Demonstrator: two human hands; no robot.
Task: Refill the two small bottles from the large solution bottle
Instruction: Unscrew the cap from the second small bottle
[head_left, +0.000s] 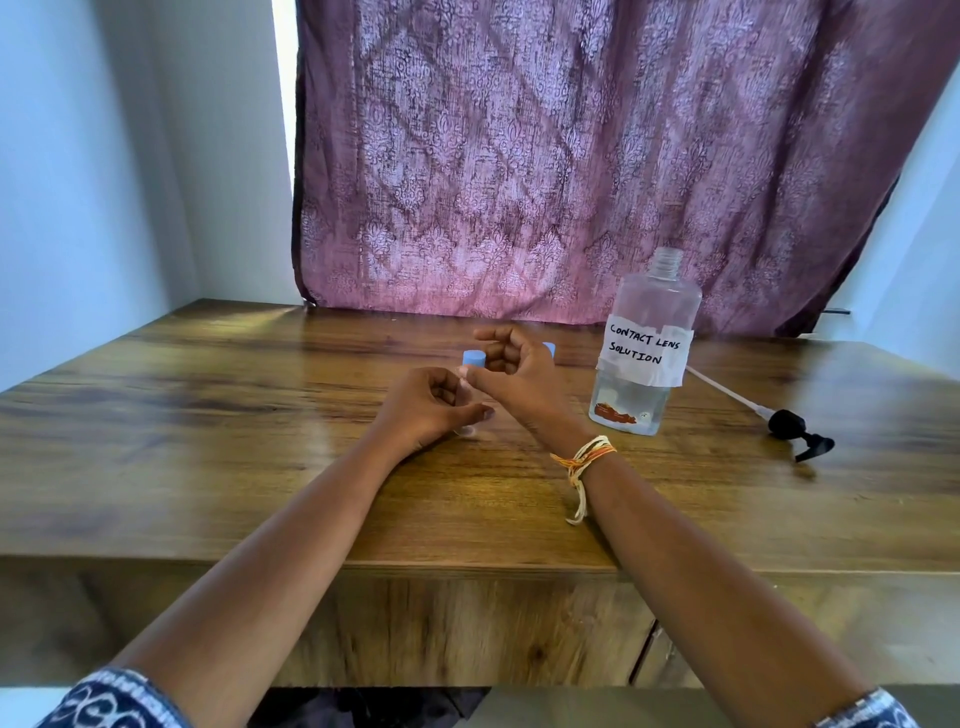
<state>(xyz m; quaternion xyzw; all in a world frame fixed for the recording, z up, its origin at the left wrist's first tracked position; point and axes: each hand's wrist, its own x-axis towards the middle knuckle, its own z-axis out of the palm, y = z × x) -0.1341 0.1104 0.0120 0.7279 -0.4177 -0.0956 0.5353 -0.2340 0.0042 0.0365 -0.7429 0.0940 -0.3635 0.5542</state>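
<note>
The large clear solution bottle (647, 343), labelled "contact lens solution", stands uncapped on the wooden table (208, 415), right of my hands, with liquid in its lower part. My left hand (428, 408) is curled around a small clear bottle (466, 429) that stands on the table; most of it is hidden by my fingers. My right hand (511, 366) pinches the top of that bottle with thumb and forefinger. Two small blue caps lie just behind my hands, one (474, 358) to the left and one (549, 348) partly hidden by my right hand. No second small bottle is visible.
A black pump head (797, 434) with its long white tube lies on the table right of the large bottle. A purple patterned curtain (571, 156) hangs behind the table. The table's front edge (467, 564) is close to me.
</note>
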